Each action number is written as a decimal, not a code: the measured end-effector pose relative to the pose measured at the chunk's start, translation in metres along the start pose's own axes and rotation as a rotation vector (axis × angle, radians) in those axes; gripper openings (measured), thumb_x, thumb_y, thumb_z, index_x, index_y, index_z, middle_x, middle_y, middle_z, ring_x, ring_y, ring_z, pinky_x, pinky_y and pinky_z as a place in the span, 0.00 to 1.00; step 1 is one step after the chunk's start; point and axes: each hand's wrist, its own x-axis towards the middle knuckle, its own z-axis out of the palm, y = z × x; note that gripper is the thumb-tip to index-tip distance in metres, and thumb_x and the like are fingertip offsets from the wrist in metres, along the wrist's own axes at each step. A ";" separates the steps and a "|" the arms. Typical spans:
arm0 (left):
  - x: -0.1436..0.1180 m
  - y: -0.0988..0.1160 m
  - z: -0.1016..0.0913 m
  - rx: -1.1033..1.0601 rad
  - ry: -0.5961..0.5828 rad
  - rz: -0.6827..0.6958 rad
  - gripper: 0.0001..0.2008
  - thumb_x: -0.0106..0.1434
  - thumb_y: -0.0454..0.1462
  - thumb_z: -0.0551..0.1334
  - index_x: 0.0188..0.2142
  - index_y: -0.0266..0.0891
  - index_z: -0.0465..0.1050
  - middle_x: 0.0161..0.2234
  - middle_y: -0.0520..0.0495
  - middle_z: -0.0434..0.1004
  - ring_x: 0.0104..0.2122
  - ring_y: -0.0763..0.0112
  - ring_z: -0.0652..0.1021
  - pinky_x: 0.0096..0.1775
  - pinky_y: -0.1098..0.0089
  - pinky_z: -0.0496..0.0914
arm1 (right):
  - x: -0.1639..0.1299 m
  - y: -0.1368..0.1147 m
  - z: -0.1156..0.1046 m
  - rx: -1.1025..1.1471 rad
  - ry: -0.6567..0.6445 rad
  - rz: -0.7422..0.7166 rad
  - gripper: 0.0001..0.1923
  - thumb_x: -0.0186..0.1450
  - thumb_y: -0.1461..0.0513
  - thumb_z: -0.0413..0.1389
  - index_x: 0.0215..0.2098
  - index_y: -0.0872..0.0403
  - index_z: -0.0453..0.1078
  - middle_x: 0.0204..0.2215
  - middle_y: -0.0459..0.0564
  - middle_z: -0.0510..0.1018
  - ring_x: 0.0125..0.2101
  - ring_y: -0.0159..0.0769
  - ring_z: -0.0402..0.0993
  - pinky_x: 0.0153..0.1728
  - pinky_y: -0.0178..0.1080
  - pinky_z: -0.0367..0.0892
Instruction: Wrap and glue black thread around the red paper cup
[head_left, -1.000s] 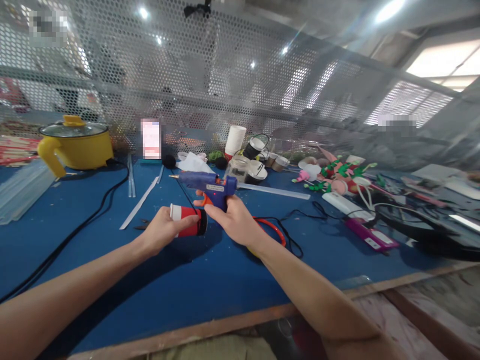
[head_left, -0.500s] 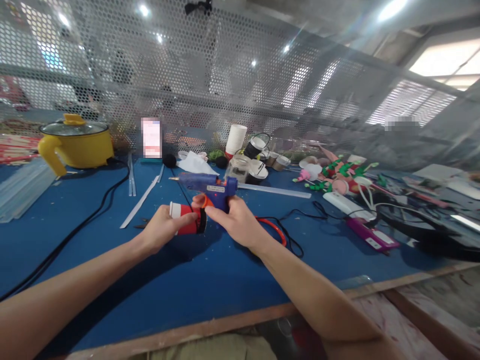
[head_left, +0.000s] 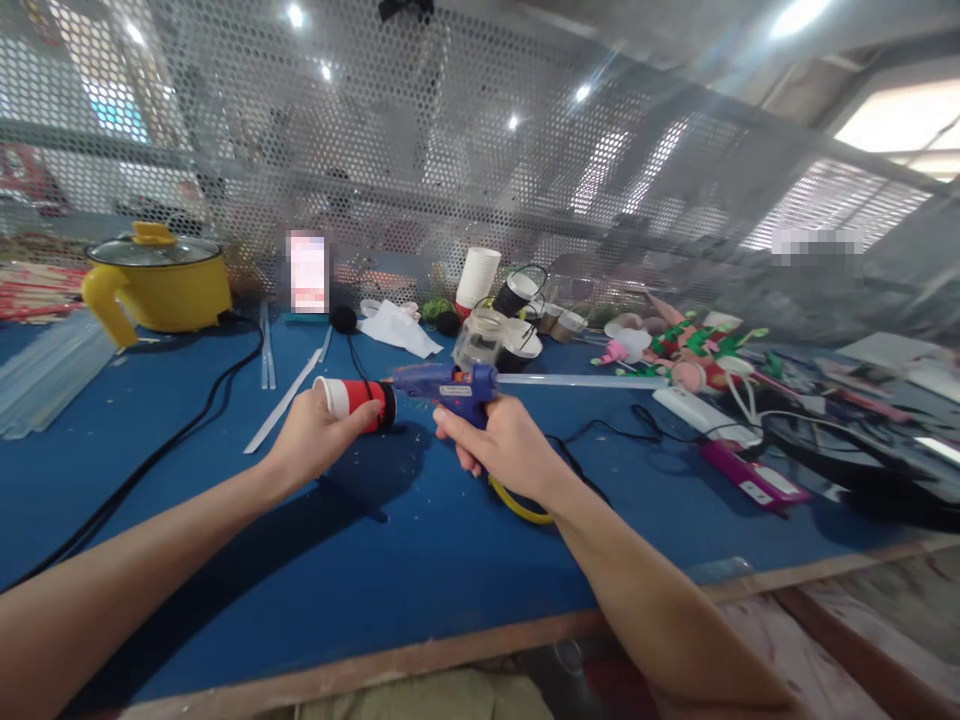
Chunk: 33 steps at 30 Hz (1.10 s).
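A red and white paper cup (head_left: pixel 351 396) with a black band round one end lies sideways in my left hand (head_left: pixel 309 440), the thumb along its near side. My right hand (head_left: pixel 510 450) is wrapped round the handle of a blue glue gun (head_left: pixel 439 382). A long clear glue stick (head_left: pixel 585 381) juts from the gun's back. The nozzle points left at the banded end of the cup, close to its upper edge; I cannot tell whether they touch. Behind the cup, a black cord runs from a black pompom (head_left: pixel 343 319) down to it.
A yellow electric pot (head_left: pixel 161 290) stands at the left by a bundle of clear glue sticks (head_left: pixel 56 380). Stacked paper cups (head_left: pixel 478 275) and a clear jar (head_left: pixel 480 338) are behind the gun. Craft flowers (head_left: pixel 690 345), a white power strip (head_left: pixel 705 415) and a purple box (head_left: pixel 754 475) lie right.
The glue gun has shifted right and slightly down, its nozzle now at the cup's banded end. The cup has moved slightly left and up. An orange-handled tool by my right fingers no longer shows.
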 end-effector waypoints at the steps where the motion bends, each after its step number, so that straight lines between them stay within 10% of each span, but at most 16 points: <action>1: 0.000 -0.001 0.000 0.010 0.001 0.006 0.12 0.46 0.39 0.61 0.13 0.37 0.62 0.10 0.58 0.54 0.13 0.80 0.56 0.17 0.75 0.52 | 0.000 -0.001 0.000 -0.003 -0.002 0.005 0.15 0.58 0.54 0.49 0.20 0.55 0.63 0.10 0.43 0.66 0.11 0.26 0.62 0.16 0.31 0.62; 33: 0.007 -0.011 0.000 0.043 -0.021 0.014 0.14 0.47 0.44 0.58 0.19 0.34 0.66 0.13 0.56 0.57 0.15 0.79 0.58 0.18 0.75 0.53 | -0.004 0.002 0.000 -0.189 -0.011 -0.040 0.14 0.59 0.54 0.47 0.26 0.57 0.64 0.11 0.43 0.68 0.11 0.26 0.63 0.17 0.29 0.62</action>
